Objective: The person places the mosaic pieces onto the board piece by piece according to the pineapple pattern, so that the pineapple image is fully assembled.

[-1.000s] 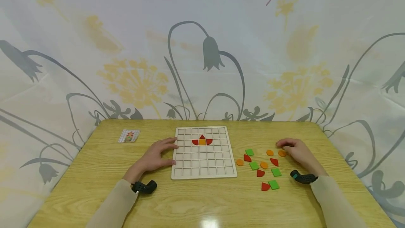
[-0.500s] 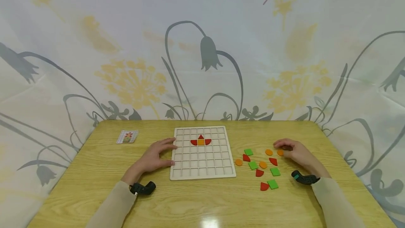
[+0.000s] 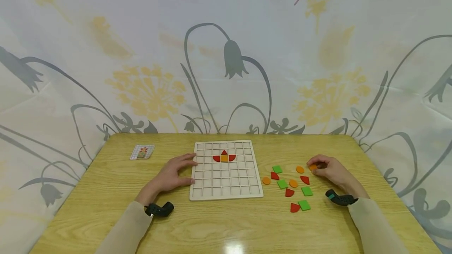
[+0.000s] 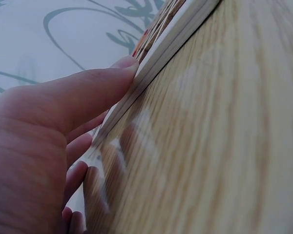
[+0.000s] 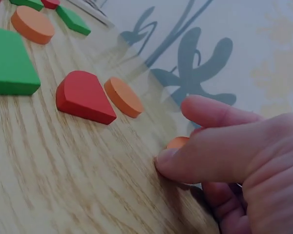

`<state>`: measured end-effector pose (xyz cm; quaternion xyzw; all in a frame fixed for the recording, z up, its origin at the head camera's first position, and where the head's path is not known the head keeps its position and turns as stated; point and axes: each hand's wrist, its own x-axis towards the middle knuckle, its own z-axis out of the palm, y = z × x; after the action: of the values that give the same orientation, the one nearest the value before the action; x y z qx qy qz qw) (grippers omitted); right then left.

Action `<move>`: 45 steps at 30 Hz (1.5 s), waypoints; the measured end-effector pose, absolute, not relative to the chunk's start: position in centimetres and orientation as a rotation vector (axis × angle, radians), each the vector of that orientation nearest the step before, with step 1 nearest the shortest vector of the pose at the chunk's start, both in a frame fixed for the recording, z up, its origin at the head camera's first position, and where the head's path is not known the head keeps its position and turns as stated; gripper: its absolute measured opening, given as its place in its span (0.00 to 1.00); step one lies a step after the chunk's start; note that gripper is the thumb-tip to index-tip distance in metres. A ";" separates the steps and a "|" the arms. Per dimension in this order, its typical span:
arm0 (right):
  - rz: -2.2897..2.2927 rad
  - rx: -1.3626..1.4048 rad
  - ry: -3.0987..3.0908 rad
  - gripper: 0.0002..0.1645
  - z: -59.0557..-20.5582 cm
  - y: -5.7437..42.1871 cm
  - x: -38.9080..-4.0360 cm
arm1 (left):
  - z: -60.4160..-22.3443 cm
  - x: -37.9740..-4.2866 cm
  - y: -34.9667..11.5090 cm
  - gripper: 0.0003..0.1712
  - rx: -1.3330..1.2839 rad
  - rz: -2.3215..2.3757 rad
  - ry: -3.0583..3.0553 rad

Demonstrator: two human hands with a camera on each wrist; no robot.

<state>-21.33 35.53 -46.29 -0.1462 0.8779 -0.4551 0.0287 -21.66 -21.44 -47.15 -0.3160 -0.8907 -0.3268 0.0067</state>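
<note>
My right hand (image 3: 328, 168) pinches an orange disc (image 3: 313, 167) at the right of the loose pieces. In the right wrist view the thumb covers most of that orange disc (image 5: 177, 142), just over the wood. My left hand (image 3: 173, 172) rests along the left edge of a white gridded board (image 3: 226, 187). Its thumb (image 4: 122, 73) touches the board's side, and the fingers are relaxed and spread. Near the board's top sit an orange square (image 3: 224, 158), a red triangle (image 3: 224, 153) above it and a red quarter-round piece (image 3: 216, 159) on either side.
Right of the board lie loose green squares (image 3: 305, 191), red quarter-rounds (image 3: 289, 193) and orange discs (image 3: 293, 184). A small card (image 3: 142, 152) with a flower picture on a grid lies back left. A patterned curtain (image 3: 226, 101) stands behind the table (image 3: 197, 226).
My right fingers have closed on the orange disc, which has risen slightly and tilted. The left hand and board stay put; the view has shifted a little.
</note>
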 end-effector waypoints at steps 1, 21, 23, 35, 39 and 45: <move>-1.412 -0.440 2.714 0.12 -46.3 35.6 -21.3 | -47.2 -21.7 -21.5 0.33 -0.986 -1.023 -2.789; -1.294 -0.183 2.945 0.12 -45.5 33.4 -21.9 | -47.3 -21.8 -21.5 0.33 -0.996 -1.000 -2.794; -1.300 -0.166 2.964 0.12 -45.4 33.2 -22.0 | -47.3 -21.8 -21.4 0.32 -0.991 -1.006 -2.797; -1.433 -0.195 2.921 0.15 -45.1 30.1 -22.8 | -47.3 -21.9 -21.5 0.32 -0.981 -1.000 -2.802; -1.449 -0.232 2.884 0.14 -44.8 28.1 -23.1 | -47.2 -21.9 -21.5 0.32 -0.983 -1.010 -2.805; -1.426 -0.326 2.905 0.11 -44.9 24.5 -23.4 | -47.4 -21.8 -21.6 0.32 -0.989 -1.011 -2.792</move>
<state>-23.44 24.50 -44.86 -0.0999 0.8919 -0.4376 -0.0553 -21.82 -21.59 -47.42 -0.3159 -0.8921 -0.3230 0.0058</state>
